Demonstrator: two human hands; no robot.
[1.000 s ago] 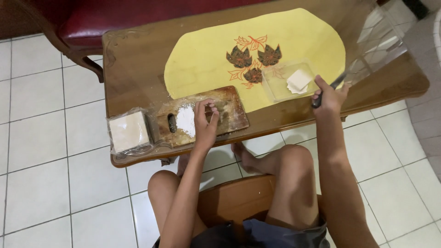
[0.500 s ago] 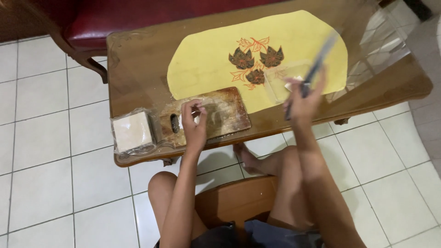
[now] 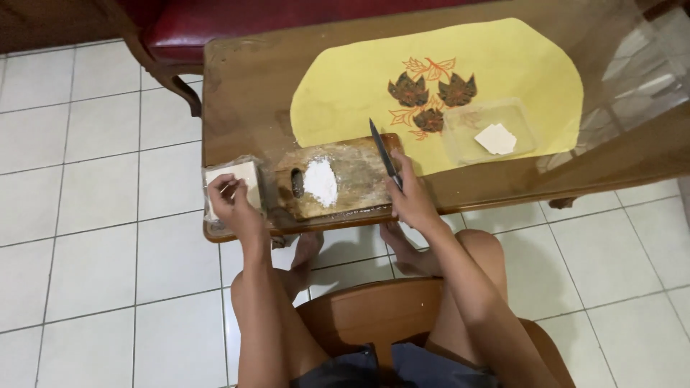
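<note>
A wooden cutting board lies at the table's near edge with a heap of white crumbled stuff on it. My right hand grips a dark knife, its blade pointing away over the board's right end. My left hand rests on a clear container holding a pale block, just left of the board; its fingers pinch at the block's near edge.
A yellow placemat with a leaf print covers the wooden table. A clear plastic tub with a white piece sits on the mat. A red-cushioned chair stands beyond. White floor tiles surround it.
My right hand brought the knife from the tub on the right down to the board's right end. My left hand left the board and moved onto the container at the left.
</note>
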